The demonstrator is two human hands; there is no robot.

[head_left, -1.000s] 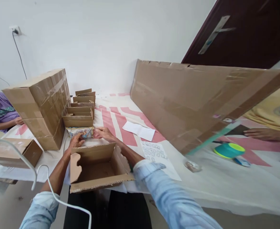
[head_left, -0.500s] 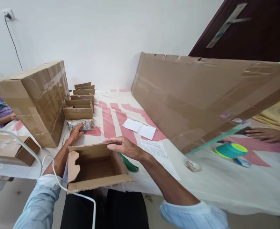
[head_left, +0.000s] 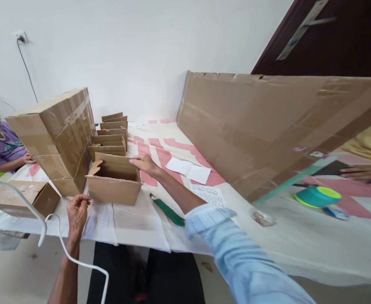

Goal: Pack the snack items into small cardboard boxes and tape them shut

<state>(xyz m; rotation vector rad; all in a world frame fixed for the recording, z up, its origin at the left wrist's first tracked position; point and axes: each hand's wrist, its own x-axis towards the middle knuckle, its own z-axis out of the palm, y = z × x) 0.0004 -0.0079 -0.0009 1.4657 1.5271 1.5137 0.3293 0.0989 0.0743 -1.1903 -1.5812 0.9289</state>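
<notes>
An open cardboard box (head_left: pixel 114 190) stands on the table in front of a row of several open cardboard boxes (head_left: pixel 106 150). My right hand (head_left: pixel 145 164) grips the right end of its raised back edge, thumb and fingers closed on the cardboard. Beside the box's lower left corner is my left hand (head_left: pixel 77 211), its fingers curled into a pinch. Whether anything is between those fingertips I cannot make out. A long green tool (head_left: pixel 170 212) with a dark tip lies to the right of the box.
Taped cartons (head_left: pixel 60 139) form a wall at left, with a closed box (head_left: pixel 25 198) nearer. A white cable (head_left: pixel 77 262) loops over my left forearm. A large cardboard panel (head_left: pixel 261 131) stands at right. White papers (head_left: pixel 188 169) lie mid-table. Another person's hand (head_left: pixel 364 174) rests far right.
The open box has moved away from me, up to the row, and my right hand went with it. My left hand has drawn back toward me from the printed packet, which is now out of sight.
</notes>
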